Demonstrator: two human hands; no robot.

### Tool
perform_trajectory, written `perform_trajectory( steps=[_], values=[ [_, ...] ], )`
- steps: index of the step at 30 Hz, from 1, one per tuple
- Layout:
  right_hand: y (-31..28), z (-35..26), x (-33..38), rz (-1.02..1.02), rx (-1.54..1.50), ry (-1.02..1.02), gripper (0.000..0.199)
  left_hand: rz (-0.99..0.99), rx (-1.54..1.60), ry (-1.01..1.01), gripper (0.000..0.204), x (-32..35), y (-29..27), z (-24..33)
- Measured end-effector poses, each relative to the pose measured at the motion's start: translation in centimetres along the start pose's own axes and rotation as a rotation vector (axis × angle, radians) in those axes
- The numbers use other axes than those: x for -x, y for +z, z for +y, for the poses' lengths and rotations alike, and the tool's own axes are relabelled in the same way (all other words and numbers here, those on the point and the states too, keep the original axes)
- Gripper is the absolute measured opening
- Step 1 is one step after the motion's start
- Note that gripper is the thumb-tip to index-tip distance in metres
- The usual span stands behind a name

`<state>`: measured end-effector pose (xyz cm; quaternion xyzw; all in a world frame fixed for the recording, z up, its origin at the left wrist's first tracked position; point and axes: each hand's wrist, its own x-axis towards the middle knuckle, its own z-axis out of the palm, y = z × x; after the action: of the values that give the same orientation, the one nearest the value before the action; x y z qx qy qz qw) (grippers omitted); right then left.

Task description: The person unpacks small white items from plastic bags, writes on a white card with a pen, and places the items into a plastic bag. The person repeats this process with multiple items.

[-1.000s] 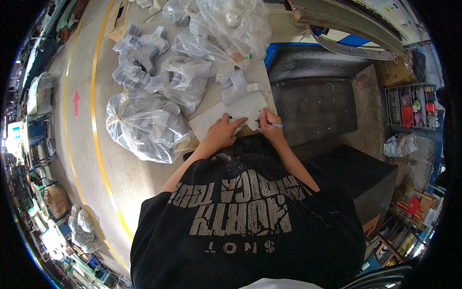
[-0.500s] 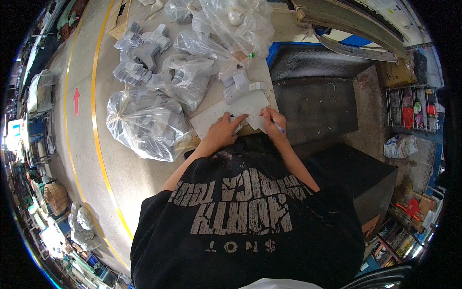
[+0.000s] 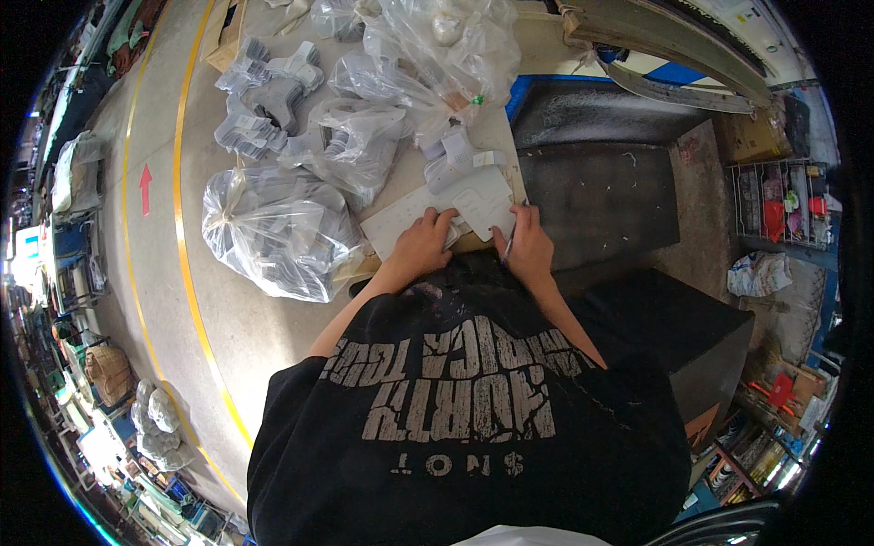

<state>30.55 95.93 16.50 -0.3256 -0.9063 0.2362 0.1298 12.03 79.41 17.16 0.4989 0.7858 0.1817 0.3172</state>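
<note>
My left hand (image 3: 425, 246) lies flat on a pale sheet of paper or card (image 3: 428, 214) on a board, pressing it down. My right hand (image 3: 525, 244) is closed around a thin pen (image 3: 508, 246), its tip at the lower right edge of a small white paper piece (image 3: 481, 198). Both hands sit just beyond my black printed T-shirt (image 3: 464, 409).
Clear plastic bags of grey parts (image 3: 278, 227) lie on the concrete floor to the left and ahead (image 3: 428, 45). Loose grey pieces (image 3: 264, 96) are stacked farther out. A dark mat (image 3: 601, 191) lies to the right, a black box (image 3: 674, 337) at lower right, yellow floor line (image 3: 187, 273) at left.
My right hand has shifted slightly down and left along the paper's edge with the pen. The left hand stays on the sheet.
</note>
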Motion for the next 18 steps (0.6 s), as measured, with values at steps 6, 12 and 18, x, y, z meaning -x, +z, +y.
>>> perform_trajectory(
  steps=[6, 12, 18],
  values=[
    [1.2, 0.5, -1.4, 0.093, -0.091, -0.048, 0.04, -0.021, -0.029, 0.008, 0.085, 0.2, -0.1, 0.0],
    [2.1, 1.4, -1.6, 0.235, -0.645, 0.146, 0.016, -0.039, -0.032, 0.025, 0.087, 0.2, -0.3, -0.1],
    [2.7, 2.6, -0.8, 0.071, -0.658, 0.207, 0.019, -0.087, -0.052, 0.017, 0.093, 0.7, -0.9, 1.1]
  ],
)
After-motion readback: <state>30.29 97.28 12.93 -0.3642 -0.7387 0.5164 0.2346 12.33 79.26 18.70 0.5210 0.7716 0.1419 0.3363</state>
